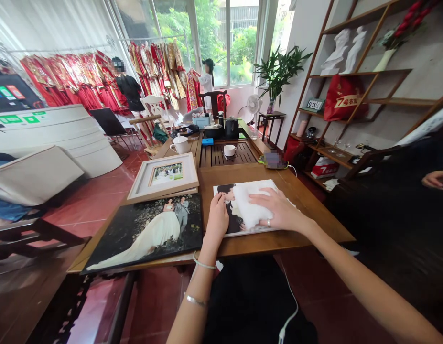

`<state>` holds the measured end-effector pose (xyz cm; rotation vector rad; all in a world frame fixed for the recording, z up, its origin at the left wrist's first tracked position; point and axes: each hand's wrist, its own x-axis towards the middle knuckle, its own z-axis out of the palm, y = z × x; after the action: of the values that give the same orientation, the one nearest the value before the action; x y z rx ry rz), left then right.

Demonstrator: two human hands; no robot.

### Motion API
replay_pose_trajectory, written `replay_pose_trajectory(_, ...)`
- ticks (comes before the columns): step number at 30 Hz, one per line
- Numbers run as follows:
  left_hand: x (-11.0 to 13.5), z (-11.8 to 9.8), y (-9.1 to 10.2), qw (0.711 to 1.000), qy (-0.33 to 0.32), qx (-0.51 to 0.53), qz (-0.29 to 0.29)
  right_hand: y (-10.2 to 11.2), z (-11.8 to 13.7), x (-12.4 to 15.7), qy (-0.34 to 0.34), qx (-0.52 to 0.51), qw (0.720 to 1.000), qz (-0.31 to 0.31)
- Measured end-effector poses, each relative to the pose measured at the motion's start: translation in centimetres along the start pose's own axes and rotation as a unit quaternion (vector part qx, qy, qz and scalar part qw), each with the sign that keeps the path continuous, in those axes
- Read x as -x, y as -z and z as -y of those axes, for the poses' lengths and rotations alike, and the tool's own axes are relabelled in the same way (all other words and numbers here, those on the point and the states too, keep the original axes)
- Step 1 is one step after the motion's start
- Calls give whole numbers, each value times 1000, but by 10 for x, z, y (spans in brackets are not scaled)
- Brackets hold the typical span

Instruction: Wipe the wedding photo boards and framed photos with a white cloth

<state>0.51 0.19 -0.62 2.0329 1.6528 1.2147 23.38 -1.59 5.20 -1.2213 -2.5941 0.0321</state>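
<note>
A photo album or panel [232, 225] with a wedding picture on its face lies flat on the wooden table in front of me. My left hand [217, 217] holds its left edge, fingers bent together near the upper corner. Over the picture is a soft white cloth [248, 206], which my right hand [278, 209] grips and presses down with fingers partly spread. The cloth covers much of the picture. To the left lies a large dark wedding photo print [142, 234]. Behind that print, a pale framed photo [164, 177] rests on another flat piece.
Farther back are a white lidded teapot [179, 143], a tea tray [221, 156] with a white cup [229, 150], and a blue box [207, 141]. A phone [275, 160] with a cable lies at the table's right edge. A person's hand [437, 180] shows at far right.
</note>
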Motion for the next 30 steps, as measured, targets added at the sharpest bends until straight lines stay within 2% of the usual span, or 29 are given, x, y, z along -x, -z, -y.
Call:
replay_pose_trajectory(4,0,-2,2,1000,2,-5,9,10,11,35,29,-50,998,20)
replay_pose_trajectory(9,0,-2,2,1000,3,-6,9,16,-7,51,19,-82,996,35)
replay_pose_trajectory(13,-1,-2,3,1000,1,-5,6,11,-30,37,-15,-72,997,17)
replay_pose_trajectory(18,-1,-1,2,1000,-1,-1,3,0,-41,-6,-61,-27,998,-14)
replay_pose_trajectory(21,-1,-1,3,1000,-2,8,-8,-5,-30,-30,-95,-1,995,-24)
replay_pose_trajectory(24,-2,-6,7,1000,1,15,-12,-8,-7,-41,-75,5,997,-17)
replay_pose_trajectory(27,-4,-14,13,1000,8,28,-9,-8,19,-33,-14,-6,1000,0)
replay_pose_trajectory(30,-4,-19,16,998,31,48,-12,-4,41,-13,32,-26,999,13)
